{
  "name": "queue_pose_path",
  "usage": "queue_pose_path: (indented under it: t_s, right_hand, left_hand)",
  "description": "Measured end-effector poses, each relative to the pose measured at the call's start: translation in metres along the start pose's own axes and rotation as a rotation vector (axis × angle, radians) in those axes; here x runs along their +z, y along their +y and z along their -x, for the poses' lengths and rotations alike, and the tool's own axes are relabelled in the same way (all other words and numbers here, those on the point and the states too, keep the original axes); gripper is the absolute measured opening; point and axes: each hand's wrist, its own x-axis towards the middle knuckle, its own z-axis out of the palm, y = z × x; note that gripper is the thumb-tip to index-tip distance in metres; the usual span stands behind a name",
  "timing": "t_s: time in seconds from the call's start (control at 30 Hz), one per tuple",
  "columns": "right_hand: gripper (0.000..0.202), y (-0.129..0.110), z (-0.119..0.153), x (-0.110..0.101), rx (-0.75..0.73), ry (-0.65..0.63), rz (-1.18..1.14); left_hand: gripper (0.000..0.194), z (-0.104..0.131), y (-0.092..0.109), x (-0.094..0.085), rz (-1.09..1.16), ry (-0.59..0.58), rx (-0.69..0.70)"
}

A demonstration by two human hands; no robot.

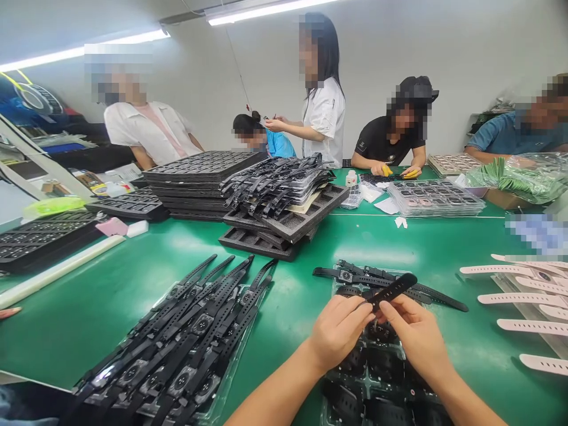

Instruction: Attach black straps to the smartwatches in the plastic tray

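Note:
Both hands meet over a clear plastic tray (367, 378) at the lower right of centre. My left hand (339, 331) pinches a black watch strap (394, 288), whose holed end points up to the right. On the strap's other side my right hand (415, 331) grips it between thumb and fingers. Black straps lie in the tray's compartments below the hands, and black watches (346, 276) lie across its far end. To the left, another clear tray (235, 367) bears several black watches (202, 323) with their straps stretched out diagonally.
Foam trays (199, 183) stand stacked behind, beside a tilted foam tray (306, 216) and a pile of black watches (279, 183). Pink straps (523, 300) lie at the right. Several people are around the green table (186, 236); a person's fingers (9, 312) show at the left edge.

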Motion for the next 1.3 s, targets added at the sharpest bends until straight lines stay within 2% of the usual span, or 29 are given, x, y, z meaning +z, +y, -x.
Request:
queue_pose_path:
  t_s: [0.1,0.4,0.53,0.6,0.7,0.8,0.9,1.0,1.1,1.23,1.3]
  right_hand:
    - [0.037,0.000,-0.001,0.000,0.005,0.032,0.027]
    - [0.031,0.004,-0.002,0.002,-0.037,0.099,0.067]
    - [0.025,0.010,-0.001,0.003,-0.200,0.057,0.169]
    - [0.023,0.013,0.000,0.003,-0.322,-0.018,0.228]
    - [0.032,0.015,0.002,0.002,-0.423,-0.117,0.270]
    - [0.037,0.015,0.003,0.001,-0.405,-0.166,0.268]
    - [0.037,0.010,0.004,0.000,-0.331,-0.132,0.299]
    - [0.035,0.004,0.005,0.001,-0.279,-0.104,0.328]
    - [0.033,-0.001,0.006,0.002,-0.247,-0.105,0.349]
    - [0.034,0.000,0.007,-0.001,-0.236,-0.146,0.380]
    - [0.028,0.003,0.007,-0.003,-0.270,-0.143,0.370]
  left_hand:
    - [0.018,-0.002,0.000,0.001,-0.042,0.016,0.027]
    - [0.012,-0.004,0.005,0.000,-0.101,-0.048,0.004]
    - [0.016,-0.003,0.004,0.004,-0.088,-0.049,-0.041]
    - [0.021,-0.003,0.005,0.006,0.018,-0.025,-0.161]
    - [0.021,-0.005,0.009,0.005,0.349,-0.010,-0.568]
    - [0.016,-0.008,0.010,0.004,0.701,0.037,-0.951]
    - [0.023,-0.010,0.007,0.005,0.898,0.167,-1.121]
    - [0.033,-0.011,0.004,0.008,1.028,0.197,-1.148]
    - [0.029,-0.012,0.004,0.008,1.061,0.155,-1.109]
    - [0.011,-0.011,0.011,0.003,0.881,0.002,-1.008]
    - [0.009,-0.009,0.014,0.001,0.829,-0.079,-0.953]
